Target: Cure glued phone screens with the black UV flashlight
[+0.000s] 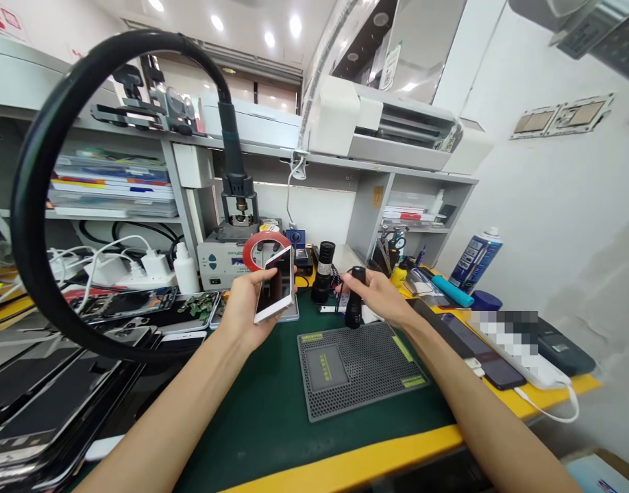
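My left hand (pixel 249 308) is closed around a white-edged smartphone (pixel 276 287), holding it tilted above the green bench mat (pixel 263 411) with its dark screen turned right. My right hand (pixel 379 294) grips a small black cylindrical tool (pixel 355 305) standing upright at the far edge of a grey perforated work pad (pixel 358 366). The two hands are about a hand's width apart. A black lens-like cylinder (pixel 323 270) stands just behind them, between the phone and the tool.
A thick black hose (pixel 34 198) loops on the left up to a station (pixel 227 257) with a red tape roll (pixel 257 248). Several phones and screens (pixel 62 383) pile at left. A spray can (pixel 476 259), a power strip (pixel 520 349) and dark phones lie at right. The bench has a yellow front edge (pixel 371 459).
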`<state>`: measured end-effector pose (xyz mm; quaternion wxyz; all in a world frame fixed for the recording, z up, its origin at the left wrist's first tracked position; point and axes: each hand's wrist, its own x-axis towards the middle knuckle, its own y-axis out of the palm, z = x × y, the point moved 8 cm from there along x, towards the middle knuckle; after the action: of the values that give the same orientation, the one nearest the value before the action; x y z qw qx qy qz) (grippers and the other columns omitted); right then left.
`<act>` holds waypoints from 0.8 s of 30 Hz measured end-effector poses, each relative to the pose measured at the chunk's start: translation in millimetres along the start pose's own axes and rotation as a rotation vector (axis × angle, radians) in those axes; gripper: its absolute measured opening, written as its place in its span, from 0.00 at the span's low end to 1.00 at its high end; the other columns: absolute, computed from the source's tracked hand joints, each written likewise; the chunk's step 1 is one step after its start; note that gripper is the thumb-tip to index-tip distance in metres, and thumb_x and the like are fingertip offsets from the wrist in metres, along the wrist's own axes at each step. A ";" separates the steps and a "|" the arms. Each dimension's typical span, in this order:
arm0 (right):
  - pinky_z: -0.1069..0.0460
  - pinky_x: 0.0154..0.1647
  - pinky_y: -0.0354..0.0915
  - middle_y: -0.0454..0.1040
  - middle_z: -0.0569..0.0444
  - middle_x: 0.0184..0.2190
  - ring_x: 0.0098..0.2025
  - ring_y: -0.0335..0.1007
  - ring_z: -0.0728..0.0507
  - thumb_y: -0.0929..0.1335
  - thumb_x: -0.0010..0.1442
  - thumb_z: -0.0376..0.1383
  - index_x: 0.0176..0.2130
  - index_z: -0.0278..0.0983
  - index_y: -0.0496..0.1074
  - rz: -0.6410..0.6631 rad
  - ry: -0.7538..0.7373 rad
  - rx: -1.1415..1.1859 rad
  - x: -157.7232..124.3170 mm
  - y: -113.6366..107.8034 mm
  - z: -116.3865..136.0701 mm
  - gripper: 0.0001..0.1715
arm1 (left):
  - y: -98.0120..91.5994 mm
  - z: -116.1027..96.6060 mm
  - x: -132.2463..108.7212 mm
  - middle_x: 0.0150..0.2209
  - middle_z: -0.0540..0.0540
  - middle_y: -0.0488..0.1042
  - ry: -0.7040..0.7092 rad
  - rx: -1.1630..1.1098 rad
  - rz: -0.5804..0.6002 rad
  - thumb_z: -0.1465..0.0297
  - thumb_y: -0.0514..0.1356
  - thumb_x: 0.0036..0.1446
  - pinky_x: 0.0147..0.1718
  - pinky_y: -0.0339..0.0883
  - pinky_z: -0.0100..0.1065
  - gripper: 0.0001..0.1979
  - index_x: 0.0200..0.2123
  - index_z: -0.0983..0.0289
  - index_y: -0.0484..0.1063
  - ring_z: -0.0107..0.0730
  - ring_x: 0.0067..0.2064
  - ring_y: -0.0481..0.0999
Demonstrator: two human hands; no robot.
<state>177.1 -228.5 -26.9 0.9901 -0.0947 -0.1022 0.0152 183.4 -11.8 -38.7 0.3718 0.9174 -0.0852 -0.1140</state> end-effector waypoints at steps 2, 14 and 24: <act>0.54 0.37 0.61 0.74 0.52 0.30 0.36 0.67 0.46 0.73 0.57 0.49 0.30 0.33 0.74 -0.015 -0.067 -0.133 -3.6 8.9 7.4 0.21 | -3.4 -1.6 3.3 0.33 0.59 0.78 0.008 -0.014 -0.008 0.77 0.58 0.54 0.21 0.72 0.29 0.14 0.44 0.72 0.73 0.33 0.25 0.77; 0.54 0.19 0.59 0.70 0.55 0.24 0.19 0.65 0.47 0.68 0.61 0.50 0.40 0.37 0.69 -0.020 -0.095 -0.435 34.9 66.6 -1.1 0.19 | -7.2 0.5 15.8 0.35 0.68 0.79 -0.035 -0.116 0.073 0.73 0.52 0.63 0.31 0.79 0.37 0.14 0.46 0.77 0.70 0.44 0.35 0.82; 0.56 0.23 0.65 0.76 0.52 0.30 0.25 0.72 0.48 0.68 0.63 0.45 0.42 0.32 0.71 0.059 0.081 -0.646 28.9 61.5 1.3 0.18 | 0.3 -0.9 11.9 0.43 0.70 0.78 -0.042 -0.167 0.176 0.61 0.47 0.68 0.35 0.79 0.45 0.24 0.55 0.74 0.69 0.45 0.36 0.82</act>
<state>204.5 -166.4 -31.7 0.9112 -0.4075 -0.0595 0.0071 195.1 -14.2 -39.7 0.4535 0.8696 -0.1632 -0.1069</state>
